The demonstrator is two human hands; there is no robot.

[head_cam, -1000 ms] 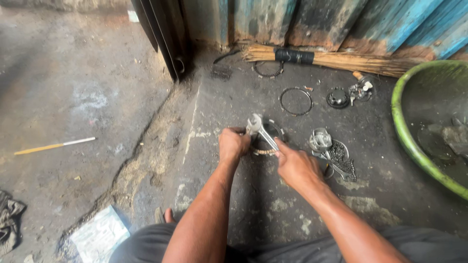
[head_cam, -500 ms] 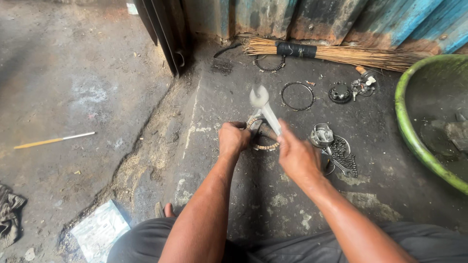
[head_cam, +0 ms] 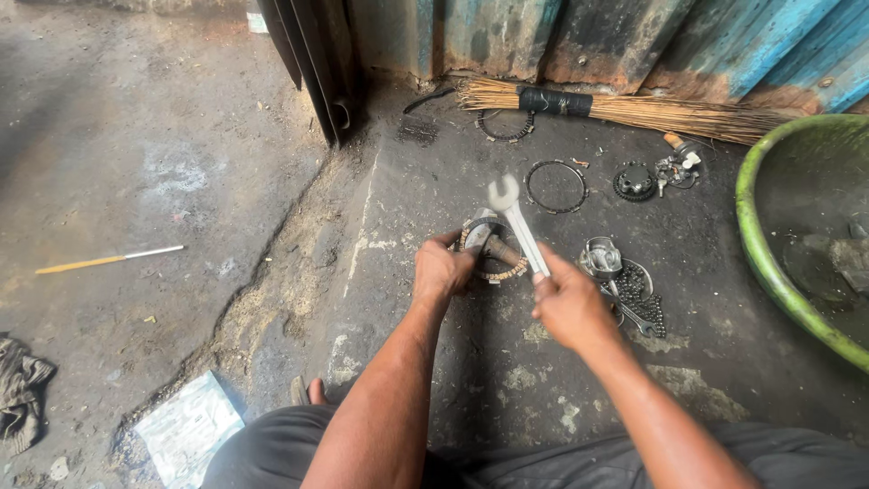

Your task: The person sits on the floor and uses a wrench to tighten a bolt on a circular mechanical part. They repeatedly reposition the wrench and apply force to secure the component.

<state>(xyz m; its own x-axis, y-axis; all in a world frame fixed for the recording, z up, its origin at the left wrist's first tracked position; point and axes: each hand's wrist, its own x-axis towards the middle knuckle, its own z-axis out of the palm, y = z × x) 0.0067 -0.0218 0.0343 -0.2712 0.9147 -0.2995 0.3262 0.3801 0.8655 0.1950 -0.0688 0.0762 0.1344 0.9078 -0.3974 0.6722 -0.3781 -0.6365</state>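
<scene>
Head view: left hand point(head_cam: 442, 272) clasps a toothed round part point(head_cam: 489, 246) on the floor point(head_cam: 181, 181); right hand's point(head_cam: 570, 303) grip is closed around a raised spanner point(head_cam: 516, 222).

Silver wrench point(head_cam: 516, 222), shiny against the dark grey oily floor point(head_cam: 181, 163). Tan, notched ring point(head_cam: 493, 272) round the dark part being held. Bright green tub point(head_cam: 769, 263), straw-yellow broom point(head_cam: 652, 110) with a black band, peeling blue corrugated wall point(head_cam: 769, 45), black rings point(head_cam: 554, 186).
</scene>
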